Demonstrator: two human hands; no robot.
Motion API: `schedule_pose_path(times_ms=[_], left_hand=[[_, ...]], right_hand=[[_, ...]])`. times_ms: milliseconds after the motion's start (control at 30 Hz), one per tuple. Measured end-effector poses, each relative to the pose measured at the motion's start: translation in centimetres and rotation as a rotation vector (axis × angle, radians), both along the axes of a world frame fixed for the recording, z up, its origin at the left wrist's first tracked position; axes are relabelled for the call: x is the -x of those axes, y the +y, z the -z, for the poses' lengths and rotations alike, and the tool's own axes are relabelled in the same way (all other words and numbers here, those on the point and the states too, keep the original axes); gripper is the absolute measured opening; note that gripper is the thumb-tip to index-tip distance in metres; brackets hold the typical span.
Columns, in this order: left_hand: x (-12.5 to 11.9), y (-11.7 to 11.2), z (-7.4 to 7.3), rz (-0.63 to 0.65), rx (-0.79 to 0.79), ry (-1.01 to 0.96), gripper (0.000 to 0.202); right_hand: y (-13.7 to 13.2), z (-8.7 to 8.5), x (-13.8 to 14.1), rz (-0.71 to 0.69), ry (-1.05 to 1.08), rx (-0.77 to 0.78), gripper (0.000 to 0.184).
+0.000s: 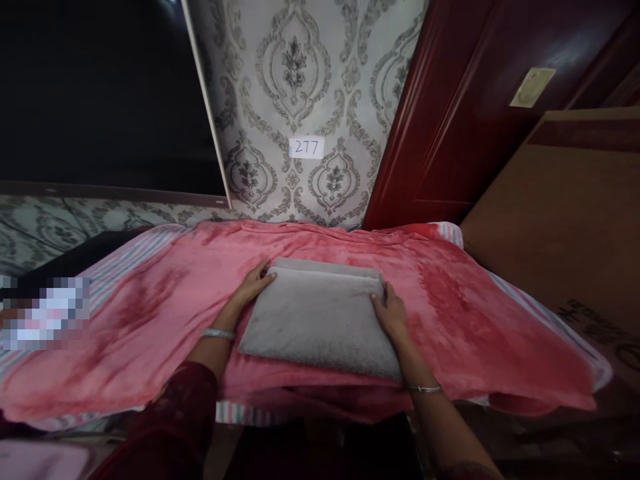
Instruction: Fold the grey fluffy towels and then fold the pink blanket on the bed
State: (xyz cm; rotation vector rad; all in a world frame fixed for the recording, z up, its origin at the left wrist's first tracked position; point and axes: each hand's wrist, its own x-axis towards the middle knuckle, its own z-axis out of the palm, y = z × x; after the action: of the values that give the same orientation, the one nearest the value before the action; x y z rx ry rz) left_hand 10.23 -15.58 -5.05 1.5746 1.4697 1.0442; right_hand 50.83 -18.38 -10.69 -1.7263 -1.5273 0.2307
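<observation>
Holding the folded gray cloth (pixel 315 320) at its far left corner: your left hand (pixel 254 283), thumb on top. Cloth lies in layers at center, on the pink-red blanket (pixel 465 300). Your right hand (pixel 391 312) grips its right edge, thumb likewise on top. Farther right, beside the blanket, stands a cardboard box (pixel 560 220); contents hidden from your view.

Hands (pixel 254 284) apart — partly curled (both).

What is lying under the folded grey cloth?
A pink blanket shows around the folded grey cloth, so it lies on that. Anything else directly beneath is covered and cannot be seen.
</observation>
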Motion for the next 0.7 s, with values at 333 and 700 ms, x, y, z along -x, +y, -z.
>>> schedule_pose_path(times_ms=[333, 700], left_hand=[[-0.4, 0.2, -1.1, -0.024, 0.026, -0.229, 0.068], [-1.3, -0.5, -1.7, -0.126, -0.078, -0.155, 0.056]], right_hand=[[-0.7, -1.0, 0.2, -0.018, 0.262, -0.049, 0.071], [1.7, -3.1, -1.1, -0.164, 0.348, 0.04, 0.059]])
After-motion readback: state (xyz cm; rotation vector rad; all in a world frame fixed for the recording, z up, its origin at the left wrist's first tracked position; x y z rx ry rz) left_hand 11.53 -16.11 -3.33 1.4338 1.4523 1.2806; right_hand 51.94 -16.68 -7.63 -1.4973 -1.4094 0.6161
